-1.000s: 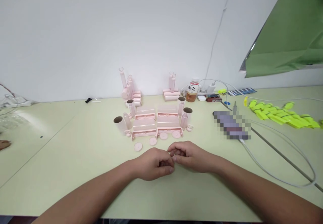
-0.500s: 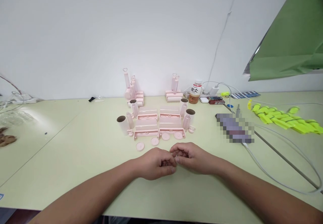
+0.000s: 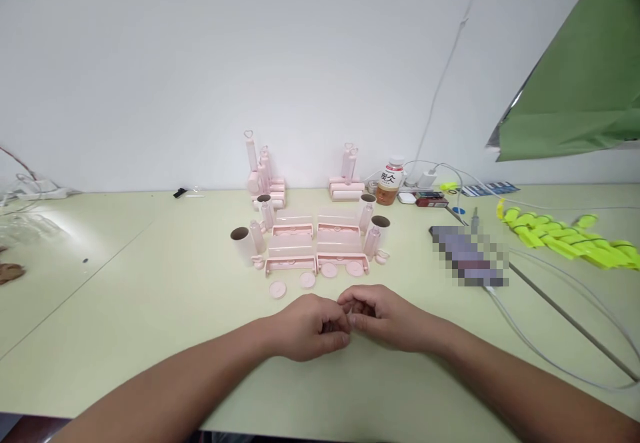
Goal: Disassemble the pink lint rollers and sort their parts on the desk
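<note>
My left hand (image 3: 313, 326) and my right hand (image 3: 385, 318) meet low over the table, fingertips touching or nearly so. Both have their fingers curled inward. A tiny pale spot shows between the fingertips; whether it is an object I cannot make out. Just beyond them lie several round pink discs (image 3: 278, 289). Behind these are pink roller housings with clear covers (image 3: 291, 247), flanked by upright white rolls with brown cores (image 3: 242, 243) and clear pink handles (image 3: 373, 240). Small pink heart-shaped pieces (image 3: 383, 256) lie beside the handles.
Against the wall stand pink lint rollers (image 3: 347, 190) with heart-topped handles and a labelled bottle (image 3: 389, 182). To the right are a blurred-out flat device (image 3: 465, 256) on a white cable, a screwdriver (image 3: 475, 220) and neon-yellow bands (image 3: 565, 233). Clear plastic (image 3: 30, 226) lies far left.
The view has shifted slightly. My hands stay together in nearly the same pose, and the pink parts keep their places on the table.
</note>
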{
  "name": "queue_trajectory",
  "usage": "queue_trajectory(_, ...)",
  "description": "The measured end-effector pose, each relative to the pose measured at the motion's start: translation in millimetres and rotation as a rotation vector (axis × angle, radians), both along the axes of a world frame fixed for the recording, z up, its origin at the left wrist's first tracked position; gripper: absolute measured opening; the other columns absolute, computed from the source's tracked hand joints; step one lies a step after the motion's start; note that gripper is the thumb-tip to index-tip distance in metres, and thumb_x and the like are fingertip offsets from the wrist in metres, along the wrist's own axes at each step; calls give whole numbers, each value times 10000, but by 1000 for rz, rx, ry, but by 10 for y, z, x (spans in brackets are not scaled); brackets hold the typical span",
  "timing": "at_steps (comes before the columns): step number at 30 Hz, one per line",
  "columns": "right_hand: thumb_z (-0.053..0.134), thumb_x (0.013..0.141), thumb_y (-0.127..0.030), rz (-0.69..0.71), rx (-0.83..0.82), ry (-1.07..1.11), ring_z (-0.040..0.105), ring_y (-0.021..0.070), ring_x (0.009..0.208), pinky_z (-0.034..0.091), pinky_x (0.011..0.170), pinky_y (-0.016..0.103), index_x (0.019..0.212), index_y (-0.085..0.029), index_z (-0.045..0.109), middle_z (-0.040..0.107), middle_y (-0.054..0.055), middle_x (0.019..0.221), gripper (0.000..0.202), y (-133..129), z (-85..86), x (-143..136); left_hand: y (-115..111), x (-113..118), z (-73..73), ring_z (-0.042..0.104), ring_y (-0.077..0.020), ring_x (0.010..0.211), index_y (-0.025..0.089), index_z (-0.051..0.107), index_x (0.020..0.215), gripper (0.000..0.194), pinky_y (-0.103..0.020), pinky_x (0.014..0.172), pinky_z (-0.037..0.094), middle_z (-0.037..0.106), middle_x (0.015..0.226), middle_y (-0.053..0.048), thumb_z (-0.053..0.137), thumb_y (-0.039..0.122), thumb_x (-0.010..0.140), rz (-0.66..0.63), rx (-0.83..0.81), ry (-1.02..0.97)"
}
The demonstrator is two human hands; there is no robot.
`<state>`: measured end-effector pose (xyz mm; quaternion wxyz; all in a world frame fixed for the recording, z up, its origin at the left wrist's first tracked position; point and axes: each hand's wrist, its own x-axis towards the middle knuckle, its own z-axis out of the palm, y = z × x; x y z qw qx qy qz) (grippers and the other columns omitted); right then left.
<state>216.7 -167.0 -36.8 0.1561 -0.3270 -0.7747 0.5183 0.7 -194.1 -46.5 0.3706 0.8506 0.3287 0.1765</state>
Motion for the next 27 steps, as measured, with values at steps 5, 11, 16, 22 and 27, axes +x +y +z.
queue_trajectory(5, 600, 858, -278, -13, -26, 0, 589, 151, 739, 453, 659, 266, 1009, -176, 642, 681, 38, 870, 187, 16, 24, -24, 15, 7, 18, 492, -79, 609, 163, 634, 829, 95, -189, 558, 371, 591, 714, 17, 592, 246, 848, 2, -15, 10)
queue_trajectory(11, 585, 869, -281, 12, -19, 19, 621, 164, 787, 479, 695, 285, 1036, -174, 633, 701, 57, 925, 203, 58, -30, -17, 30, -8, 3, 492, -86, 625, 162, 635, 851, 95, -196, 575, 385, 605, 736, 8, 585, 243, 857, -20, 26, 12)
queue_trajectory(16, 531, 904, -294, 97, 181, 16, 615, 157, 740, 486, 663, 282, 1059, -186, 634, 697, 52, 882, 215, 20, 28, 31, 28, -8, 23, 506, -89, 627, 161, 640, 855, 102, -196, 570, 386, 622, 744, 4, 593, 252, 855, -34, 22, 20)
queue_trajectory(22, 500, 913, -348, -366, 725, 114, 617, 207, 721, 499, 682, 353, 907, -230, 658, 674, 75, 797, 197, 87, 240, 254, 15, -16, 45, 549, -100, 649, 164, 657, 919, 142, -202, 590, 418, 656, 766, -12, 593, 279, 865, -7, -26, 23)
queue_trajectory(27, 469, 909, -347, -647, 863, 41, 574, 284, 1105, 512, 858, 441, 1257, -259, 562, 529, 127, 1327, 370, 470, 199, 475, 11, -9, 50, 563, -114, 658, 168, 654, 899, 136, -213, 596, 427, 657, 757, -21, 563, 267, 879, -45, 60, 58)
